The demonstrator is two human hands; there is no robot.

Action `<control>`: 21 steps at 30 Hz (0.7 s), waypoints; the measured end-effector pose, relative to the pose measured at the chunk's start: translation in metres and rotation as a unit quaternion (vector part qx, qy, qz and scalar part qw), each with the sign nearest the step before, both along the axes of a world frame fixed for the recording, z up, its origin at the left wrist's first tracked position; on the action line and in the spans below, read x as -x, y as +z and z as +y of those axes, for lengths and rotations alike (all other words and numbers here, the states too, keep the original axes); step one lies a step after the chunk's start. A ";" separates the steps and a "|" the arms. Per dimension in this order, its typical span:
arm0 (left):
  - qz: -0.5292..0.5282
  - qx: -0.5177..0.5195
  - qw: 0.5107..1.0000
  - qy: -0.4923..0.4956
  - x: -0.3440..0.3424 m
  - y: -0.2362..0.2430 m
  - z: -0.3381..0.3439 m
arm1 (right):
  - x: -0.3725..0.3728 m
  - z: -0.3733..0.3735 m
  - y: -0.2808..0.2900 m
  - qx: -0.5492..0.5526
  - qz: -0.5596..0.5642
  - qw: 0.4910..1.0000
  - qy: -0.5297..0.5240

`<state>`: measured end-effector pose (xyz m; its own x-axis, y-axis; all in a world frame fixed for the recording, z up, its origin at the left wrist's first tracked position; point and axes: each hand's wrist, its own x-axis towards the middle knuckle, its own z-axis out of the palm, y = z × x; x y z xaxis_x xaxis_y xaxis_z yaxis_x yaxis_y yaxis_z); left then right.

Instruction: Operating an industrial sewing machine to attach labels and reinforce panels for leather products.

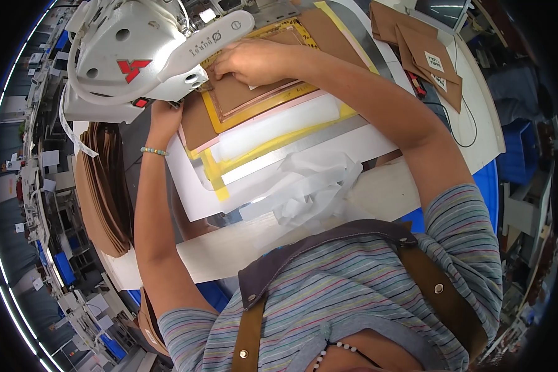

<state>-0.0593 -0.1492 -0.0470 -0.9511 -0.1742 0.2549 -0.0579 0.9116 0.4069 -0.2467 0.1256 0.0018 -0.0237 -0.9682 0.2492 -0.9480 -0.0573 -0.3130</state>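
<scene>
My right hand [251, 62] lies on a brown panel [245, 96] inside a yellow-edged frame [273, 102], its fingers bent a little and resting on the surface near the machine head. Nothing shows in its grasp. The white sewing machine [121, 53] stands at the upper left, its pale lamp-like arm [214, 40] reaching over the frame. My left hand [165, 115] is at the frame's left side, beside a brown sheet [197, 121]; the machine head hides most of its fingers. A white padded strip [279, 130] and yellow tape [216, 177] run along the near edge.
Crumpled translucent sheeting [313, 192] lies between me and the frame. A stack of brown pieces [102, 192] hangs over the table's left. More brown pieces [425, 56], with white labels, lie at the right near a dark screen [443, 9] and a cable. A blue bin [519, 152] stands beyond.
</scene>
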 end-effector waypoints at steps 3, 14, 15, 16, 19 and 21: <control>0.006 -0.047 0.999 0.013 -0.007 0.013 0.014 | -0.004 0.002 -0.002 0.007 -0.015 1.000 0.014; -0.001 -0.002 0.999 -0.037 -0.043 0.040 0.051 | -0.023 0.021 0.007 -0.001 -0.022 0.998 0.053; 0.007 -0.003 0.999 -0.040 -0.045 0.041 0.055 | -0.026 0.026 0.010 0.002 -0.012 0.998 0.058; 0.012 -0.008 0.999 -0.032 -0.048 0.042 0.058 | -0.027 0.031 0.014 0.011 -0.006 0.998 0.068; 0.042 0.030 0.997 -0.048 -0.059 0.051 0.069 | -0.017 0.060 0.030 -0.030 0.038 0.999 -0.002; 0.036 0.037 0.997 -0.049 -0.071 0.060 0.079 | -0.002 0.092 0.039 -0.029 0.034 0.998 -0.054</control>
